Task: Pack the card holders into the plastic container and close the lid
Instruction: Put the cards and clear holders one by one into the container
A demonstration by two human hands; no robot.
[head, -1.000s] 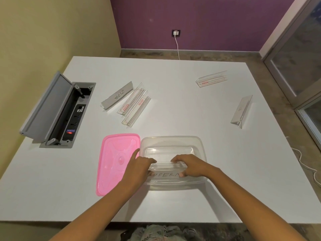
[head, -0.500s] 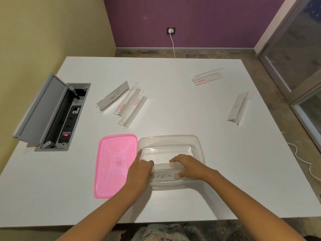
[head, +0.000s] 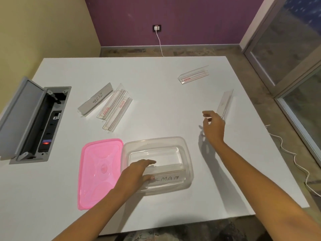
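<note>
Head view: right hand [head: 213,126] out over worktop [head: 156,75], grip half open, empty, fingertips just short of near end of card holder [head: 225,103]. Holder lies ahead and right of grip, long axis running away, tilted rightward. Left hand [head: 137,173] far from it, fingers spread flat on labelled holder [head: 166,178] in clear plastic container [head: 188,153], clasping nothing. Pink lid [head: 97,171] off, beside container. Judgement: right hand takes this one, end-on.

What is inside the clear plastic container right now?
One card holder lies in the clear plastic container, its handwritten label partly readable. The left hand rests on it and covers the label's first letters. Nothing else shows inside.
</note>
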